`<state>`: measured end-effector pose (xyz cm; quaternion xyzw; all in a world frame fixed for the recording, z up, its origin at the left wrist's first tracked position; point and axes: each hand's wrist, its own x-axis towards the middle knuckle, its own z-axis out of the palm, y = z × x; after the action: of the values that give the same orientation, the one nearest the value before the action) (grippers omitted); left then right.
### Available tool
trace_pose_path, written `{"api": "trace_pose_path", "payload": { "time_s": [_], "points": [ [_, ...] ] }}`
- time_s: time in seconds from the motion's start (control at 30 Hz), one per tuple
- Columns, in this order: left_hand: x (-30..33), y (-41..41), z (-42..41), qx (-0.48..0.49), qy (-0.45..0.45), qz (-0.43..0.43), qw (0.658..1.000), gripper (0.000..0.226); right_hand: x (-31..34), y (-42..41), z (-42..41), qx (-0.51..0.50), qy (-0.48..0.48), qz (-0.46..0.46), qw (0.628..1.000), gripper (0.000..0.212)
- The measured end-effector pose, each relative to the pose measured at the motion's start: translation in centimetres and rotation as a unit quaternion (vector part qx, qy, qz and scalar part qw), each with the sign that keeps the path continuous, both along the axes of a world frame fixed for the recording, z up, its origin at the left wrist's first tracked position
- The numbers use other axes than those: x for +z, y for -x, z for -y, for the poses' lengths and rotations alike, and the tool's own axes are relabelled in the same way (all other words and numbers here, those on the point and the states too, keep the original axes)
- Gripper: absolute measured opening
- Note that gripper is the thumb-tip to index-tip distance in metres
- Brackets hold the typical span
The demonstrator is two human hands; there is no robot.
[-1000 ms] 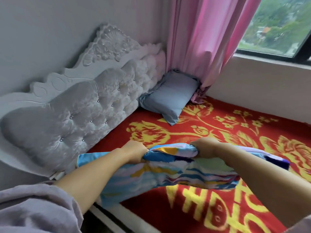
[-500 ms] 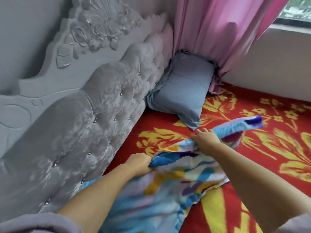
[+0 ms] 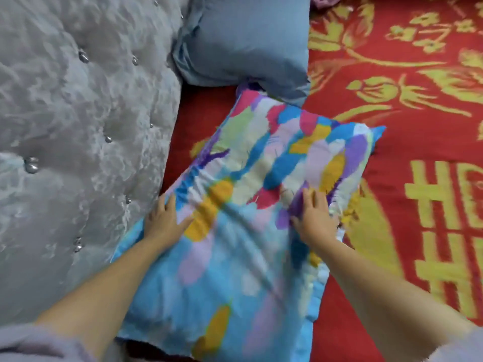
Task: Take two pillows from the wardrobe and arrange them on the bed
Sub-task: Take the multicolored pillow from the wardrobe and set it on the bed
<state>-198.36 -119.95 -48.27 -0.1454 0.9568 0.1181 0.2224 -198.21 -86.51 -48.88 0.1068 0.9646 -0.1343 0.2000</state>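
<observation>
A multicoloured pillow (image 3: 261,178) lies flat on the red and yellow bed cover (image 3: 407,142), beside the headboard. Its far corner touches a plain blue pillow (image 3: 248,40) that rests against the headboard at the top. My left hand (image 3: 164,220) lies on the colourful pillow's left edge, fingers spread. My right hand (image 3: 313,218) presses flat on its right side, fingers apart. Neither hand grips the fabric.
A grey tufted headboard (image 3: 78,126) with shiny buttons fills the left side. The red bed cover with yellow flowers and characters stretches to the right. My grey sleeves (image 3: 34,343) show at the bottom corners.
The colourful pillow was held up by its edge in both hands; now it lies flat on the bed and both hands have let go and rest open on it. The view has tilted downward.
</observation>
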Motion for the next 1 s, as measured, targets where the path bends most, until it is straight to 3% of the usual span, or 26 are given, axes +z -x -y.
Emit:
{"api": "trace_pose_path", "payload": {
  "time_s": [0.07,0.17,0.23,0.3,0.37,0.43,0.63,0.7,0.83,0.93,1.0],
  "points": [
    [-1.6,1.3,-0.1,-0.004,0.005,0.014,1.0,0.089,-1.5,-2.8,-2.1,-0.182,0.055,-0.002,0.982,0.09],
    [-2.0,4.3,-0.4,0.07,-0.085,0.054,0.992,0.101,-2.8,-3.6,-2.7,-0.439,0.226,0.016,0.869,0.098],
    [-1.2,5.5,-0.4,0.098,-0.133,0.071,0.984,0.099,-3.3,-2.9,-2.4,-0.514,0.34,0.007,0.788,0.084],
    [0.0,5.5,-0.7,0.11,-0.146,0.027,0.983,0.077,-2.9,-2.0,-2.2,-0.513,0.397,-0.032,0.76,0.055],
    [1.0,4.3,-1.2,0.146,-0.171,-0.06,0.973,0.055,-2.0,-1.2,-1.8,-0.5,0.41,-0.077,0.759,0.038],
    [2.0,2.5,-1.6,0.189,-0.222,-0.132,0.948,0.048,-0.9,0.0,-1.6,-0.485,0.404,-0.105,0.768,0.036],
    [2.1,-0.5,-0.7,0.287,-0.217,-0.253,0.898,0.036,1.5,7.6,-0.2,-0.344,0.374,-0.175,0.843,0.028],
    [1.0,1.6,-0.5,0.306,-0.216,-0.243,0.895,0.036,1.3,10.6,-0.1,-0.3,0.329,-0.16,0.881,0.03],
    [-2.0,5.8,0.8,0.271,-0.191,-0.13,0.934,0.039,-1.2,12.0,-0.8,-0.226,0.241,0.031,0.943,0.059],
    [-3.1,5.0,1.1,0.273,-0.226,-0.093,0.93,0.048,-2.4,8.4,-1.1,-0.219,0.265,0.096,0.934,0.073],
    [-3.0,2.7,1.0,0.307,-0.227,-0.072,0.922,0.065,-2.5,5.5,-1.3,-0.244,0.267,0.103,0.927,0.073]
  ]
}}
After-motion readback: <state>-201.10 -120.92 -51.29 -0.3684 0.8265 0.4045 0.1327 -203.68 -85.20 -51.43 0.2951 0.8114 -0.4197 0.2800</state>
